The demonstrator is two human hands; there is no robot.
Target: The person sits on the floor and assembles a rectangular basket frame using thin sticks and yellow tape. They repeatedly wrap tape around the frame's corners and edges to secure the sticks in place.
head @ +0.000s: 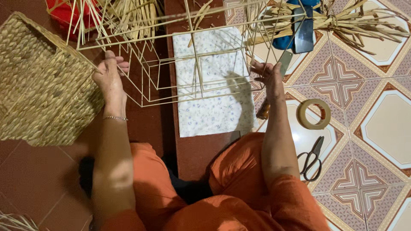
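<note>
Wire frame (171, 64) gripped both sides: left hand (109, 77), right hand (267, 77).

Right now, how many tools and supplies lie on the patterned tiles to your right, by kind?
Scissors: 1
Tape roll: 1
Knife, by the right hand: 1
Straw bundle: 1
Total: 4

Single head view, steeply down, close above lap.
</note>
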